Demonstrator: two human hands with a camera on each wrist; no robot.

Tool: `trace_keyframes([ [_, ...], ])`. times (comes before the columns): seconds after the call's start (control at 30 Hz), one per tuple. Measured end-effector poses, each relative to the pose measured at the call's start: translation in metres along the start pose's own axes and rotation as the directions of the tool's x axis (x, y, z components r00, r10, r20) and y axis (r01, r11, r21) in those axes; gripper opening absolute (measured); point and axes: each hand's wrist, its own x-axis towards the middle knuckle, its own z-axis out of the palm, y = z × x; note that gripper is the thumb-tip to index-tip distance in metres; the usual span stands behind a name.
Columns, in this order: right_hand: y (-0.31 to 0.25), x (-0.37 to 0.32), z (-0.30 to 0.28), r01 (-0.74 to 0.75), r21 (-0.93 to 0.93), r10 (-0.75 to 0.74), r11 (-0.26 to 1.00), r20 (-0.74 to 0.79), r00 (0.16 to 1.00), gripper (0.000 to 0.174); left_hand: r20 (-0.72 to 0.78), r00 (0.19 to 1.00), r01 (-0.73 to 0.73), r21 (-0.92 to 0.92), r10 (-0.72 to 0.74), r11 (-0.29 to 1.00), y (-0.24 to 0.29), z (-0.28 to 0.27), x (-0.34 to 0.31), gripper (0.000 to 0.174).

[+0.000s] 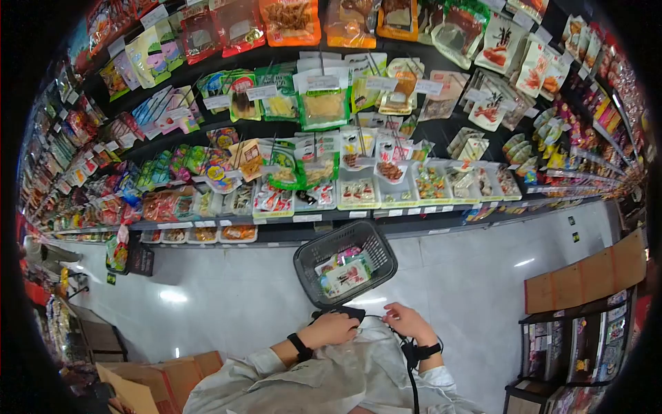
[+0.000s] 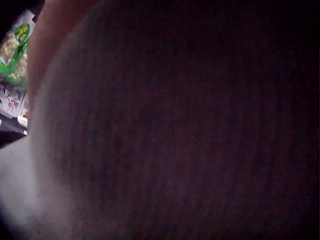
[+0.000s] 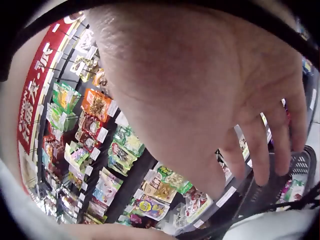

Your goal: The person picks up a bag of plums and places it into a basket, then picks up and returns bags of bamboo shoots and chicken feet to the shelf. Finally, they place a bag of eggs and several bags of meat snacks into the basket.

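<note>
My left hand [image 1: 329, 331] rests at the front of the grey shirt, against a small black object [image 1: 353, 313] whose kind is unclear; whether the fingers grip it, I cannot tell. Pale, dark cloth fills most of the left wrist view. To the right, my right hand [image 1: 408, 321] hovers in front of the shirt with nothing in it. Its fingers [image 3: 257, 155] hang loosely extended and apart in the right wrist view. On the floor just ahead of both hands stands a black shopping basket [image 1: 308, 283] containing several snack packs [image 1: 347, 276].
Snack shelves with hanging bags [image 1: 323, 107] and open bins [image 1: 358, 193] span the front. A second dark basket [image 1: 141, 261] stands at the left. Cardboard boxes [image 1: 169, 379] lie lower left; a rack [image 1: 576, 338] stands right. A black cable [image 1: 414, 386] hangs from the right wrist.
</note>
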Motion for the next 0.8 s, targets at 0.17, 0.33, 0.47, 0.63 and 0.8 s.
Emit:
trace_keyframes([
  [0.17, -0.032, -0.013, 0.009, -0.025, -0.034, 0.026, 0.999, 0.032, 0.999, 0.037, -0.036, 0.998, -0.043, -0.060, 0.041, 0.997, -0.029, 0.002, -0.005, 0.032],
  [0.33, -0.026, -0.021, 0.026, -0.103, 0.046, 0.100, 0.994, 0.057, 0.993, 0.034, -0.093, 0.980, -0.197, -0.251, 0.178, 0.948, -0.052, 0.026, -0.009, 0.023],
  [0.47, -0.028, -0.045, 0.022, -0.107, 0.283, 0.130, 0.953, -0.065, 0.989, 0.028, -0.078, 0.985, -0.174, -0.491, 0.156, 0.854, -0.061, 0.030, -0.019, 0.027],
  [0.63, -0.011, -0.072, -0.001, -0.148, 0.297, 0.199, 0.943, -0.151, 0.968, 0.029, -0.170, 0.985, -0.108, -0.739, -0.030, 0.665, -0.082, 0.021, -0.025, 0.028],
  [0.8, -0.002, -0.070, -0.021, -0.213, 0.258, 0.257, 0.943, -0.151, 0.955, 0.032, -0.213, 0.937, 0.092, -0.616, -0.278, 0.782, -0.122, 0.024, -0.022, 0.029],
])
